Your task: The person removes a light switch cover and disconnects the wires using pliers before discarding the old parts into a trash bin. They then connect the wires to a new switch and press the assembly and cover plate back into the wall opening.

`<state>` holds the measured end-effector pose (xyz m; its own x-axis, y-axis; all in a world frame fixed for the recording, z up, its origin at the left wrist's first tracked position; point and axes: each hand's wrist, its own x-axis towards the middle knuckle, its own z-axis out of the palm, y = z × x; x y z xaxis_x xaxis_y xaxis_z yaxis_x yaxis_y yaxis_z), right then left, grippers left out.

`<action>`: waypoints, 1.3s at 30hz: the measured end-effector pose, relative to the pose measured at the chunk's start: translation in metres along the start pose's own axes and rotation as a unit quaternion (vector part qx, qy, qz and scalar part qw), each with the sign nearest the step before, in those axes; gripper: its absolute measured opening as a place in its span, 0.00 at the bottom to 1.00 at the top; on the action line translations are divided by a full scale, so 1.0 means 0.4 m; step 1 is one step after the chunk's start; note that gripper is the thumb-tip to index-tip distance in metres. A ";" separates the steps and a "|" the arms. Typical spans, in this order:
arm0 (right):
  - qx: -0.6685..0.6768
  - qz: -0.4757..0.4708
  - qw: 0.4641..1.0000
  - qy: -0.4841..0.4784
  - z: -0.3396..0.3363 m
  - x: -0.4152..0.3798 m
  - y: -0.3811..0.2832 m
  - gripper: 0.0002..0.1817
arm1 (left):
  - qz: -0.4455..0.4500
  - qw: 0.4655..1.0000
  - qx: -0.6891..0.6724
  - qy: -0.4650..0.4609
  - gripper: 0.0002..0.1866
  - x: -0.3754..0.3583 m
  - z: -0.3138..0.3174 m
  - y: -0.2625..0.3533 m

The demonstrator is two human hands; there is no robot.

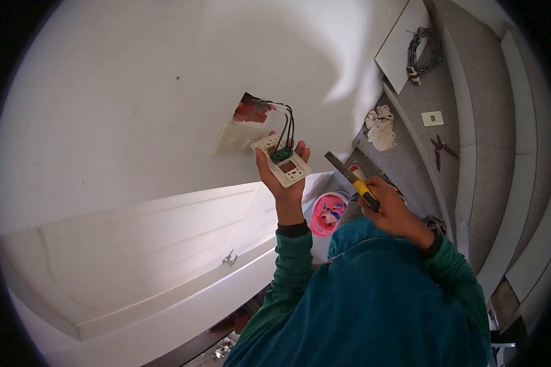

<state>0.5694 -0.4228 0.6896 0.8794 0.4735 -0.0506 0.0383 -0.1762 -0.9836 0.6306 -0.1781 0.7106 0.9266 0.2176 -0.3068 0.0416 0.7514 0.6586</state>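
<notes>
Now | left hand (283, 178) grasps switch frame (283, 160), wires (286, 125) tethering it near wall-hole (251, 111) edge | right hand (390, 211) clenched on yellow-handled tool (352, 177) | bare wall left

The switch frame (286, 162) is a cream plastic rectangle, tilted with its face turned up toward the camera, held from below in the fingers of the left hand (283, 178). A green module sits in one of its openings — the opening beside it is bare. Dark wires (286, 125) run from the module up into a ragged reddish hole in the wall (251, 110), just above. The cutter (354, 180), with a grey blade and yellow-and-black handle, points up-left — gripped in the right hand (390, 211), near the frame but apart.
</notes>
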 end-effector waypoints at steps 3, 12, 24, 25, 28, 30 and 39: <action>-0.045 -0.029 0.998 -0.016 0.005 0.032 -0.008 0.10 | 0.016 1.000 -0.012 -0.019 0.31 0.003 0.009 -0.010; -0.097 -0.044 0.993 -0.049 -0.011 0.135 -0.041 0.18 | 0.058 0.998 -0.029 0.002 0.27 0.003 0.042 -0.017; -0.097 -0.057 0.988 -0.105 -0.022 0.186 -0.044 0.24 | 0.072 0.997 -0.007 0.024 0.25 0.018 0.016 -0.030; -0.100 -0.057 0.988 -0.102 -0.019 0.187 -0.047 0.24 | 0.067 0.998 -0.008 0.018 0.25 0.023 0.010 -0.033; -0.118 -0.041 0.987 -0.101 -0.011 0.179 -0.061 0.23 | 0.074 0.996 -0.037 0.034 0.27 0.030 0.017 -0.037; -0.107 -0.040 0.988 -0.103 -0.005 0.178 -0.073 0.21 | 0.063 0.994 -0.075 0.049 0.28 0.016 0.064 -0.040; -0.101 -0.009 0.990 -0.100 0.020 0.157 -0.082 0.13 | 0.034 0.996 -0.081 -0.011 0.29 0.024 0.019 -0.043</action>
<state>0.6196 -0.3805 0.7175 0.7668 0.6360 -0.0870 0.1652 -0.3265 -0.9307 0.6417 -0.1938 0.7014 0.9330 0.2599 -0.2490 -0.0815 0.8264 0.5572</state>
